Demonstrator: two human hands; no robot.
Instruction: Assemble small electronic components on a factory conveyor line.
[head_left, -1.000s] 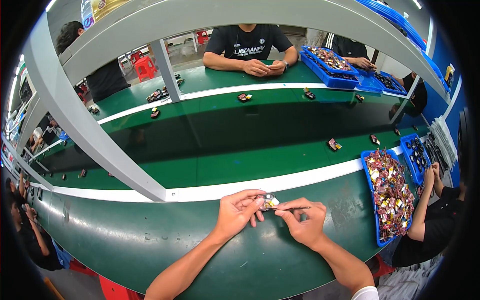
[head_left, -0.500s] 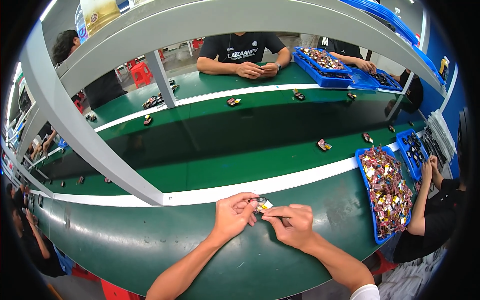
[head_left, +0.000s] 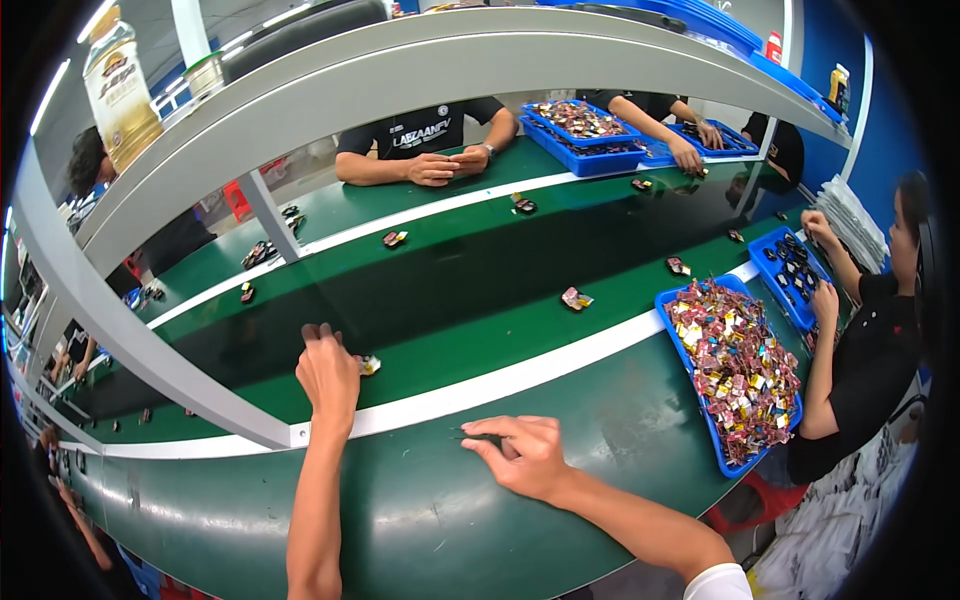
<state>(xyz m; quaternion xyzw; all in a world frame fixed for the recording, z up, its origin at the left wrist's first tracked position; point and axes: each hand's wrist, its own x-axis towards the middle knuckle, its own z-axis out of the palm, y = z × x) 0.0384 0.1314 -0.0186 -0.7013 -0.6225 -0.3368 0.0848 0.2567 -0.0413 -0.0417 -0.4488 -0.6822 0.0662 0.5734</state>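
Observation:
My left hand reaches out over the green belt, its blurred fingers stretched forward with nothing seen in them. Right beside it is a small dark part with a white and yellow piece, partly hidden by the hand and apparently lying on the belt. My right hand is above the green worktop, thumb and forefinger pinched on thin dark tweezers. The tips point left and hold nothing that I can make out.
A blue tray heaped with small red, yellow and white parts stands at right, near a co-worker and a blue tray of black parts. Small assemblies dot the belt. A grey frame post rises at left; people sit opposite.
My left hand has left the right hand and moved forward and left over the belt. The small part is out from between my hands. My right hand has shifted slightly left, keeping the tweezers.

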